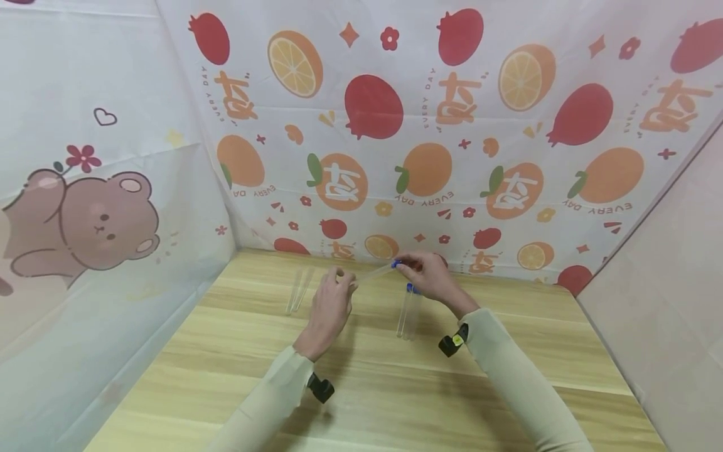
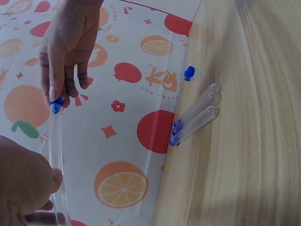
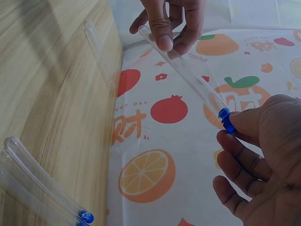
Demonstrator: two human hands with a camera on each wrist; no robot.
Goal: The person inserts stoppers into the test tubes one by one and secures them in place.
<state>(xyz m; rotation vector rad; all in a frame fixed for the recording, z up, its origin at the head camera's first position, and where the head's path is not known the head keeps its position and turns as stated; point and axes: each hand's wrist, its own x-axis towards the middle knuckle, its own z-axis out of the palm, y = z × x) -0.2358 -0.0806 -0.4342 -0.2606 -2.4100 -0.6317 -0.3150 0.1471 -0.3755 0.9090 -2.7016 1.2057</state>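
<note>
Between the two hands, above the table, a clear test tube (image 3: 188, 75) slants with a blue stopper (image 3: 226, 120) at its mouth. My left hand (image 1: 332, 302) pinches the tube near its rounded end. Thumb and forefinger of my right hand (image 1: 428, 276) pinch the blue stopper at the other end. Close below the right hand, several capped tubes (image 2: 200, 121) lie side by side on the table, blue stoppers toward the back wall. To the left of my left hand lie uncapped clear tubes (image 1: 299, 292).
A loose blue stopper (image 2: 189, 73) lies on the wooden table (image 1: 361, 383) near its back edge. Behind the table hangs a fruit-printed cloth (image 1: 418, 113), and a bear-printed cloth (image 1: 34, 119) covers the left side.
</note>
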